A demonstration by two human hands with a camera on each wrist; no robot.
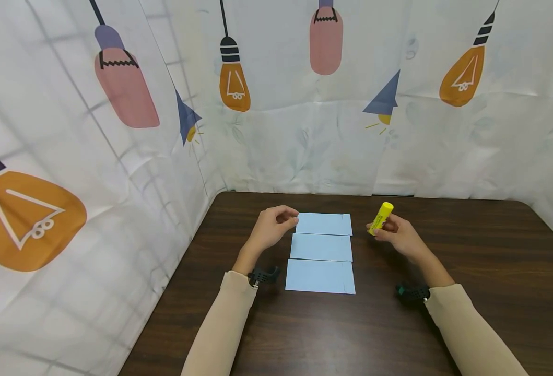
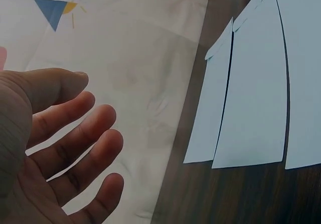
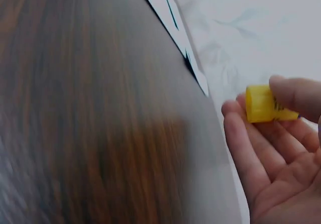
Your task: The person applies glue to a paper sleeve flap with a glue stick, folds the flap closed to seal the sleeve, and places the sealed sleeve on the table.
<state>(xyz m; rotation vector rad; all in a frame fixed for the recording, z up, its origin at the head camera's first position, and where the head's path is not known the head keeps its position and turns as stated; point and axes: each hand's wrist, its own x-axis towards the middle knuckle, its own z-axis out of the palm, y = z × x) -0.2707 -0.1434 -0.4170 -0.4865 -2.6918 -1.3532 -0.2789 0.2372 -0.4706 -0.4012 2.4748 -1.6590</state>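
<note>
Three light blue paper rectangles lie in a column on the table: a far sheet (image 1: 324, 224), a middle sheet (image 1: 321, 247) and a near sheet (image 1: 320, 276). Thin dark gaps between them show in the left wrist view, and some right-hand ends look slightly lifted. My left hand (image 1: 272, 227) is by the far sheet's left end, its fingers (image 2: 83, 163) loosely bent and holding nothing. To the right of the sheets, my right hand (image 1: 400, 237) pinches a yellow glue stick (image 1: 380, 218) between thumb and fingers, tilted above the table. Its yellow end (image 3: 259, 103) pokes out past the thumb.
The dark wood-grain table (image 1: 483, 240) has rounded far corners. A pale curtain (image 1: 276, 151) printed with lamps and bulbs hangs behind it and along its left side. Dark straps (image 1: 263, 275) sit on both wrists beside beige sleeves (image 1: 224, 324).
</note>
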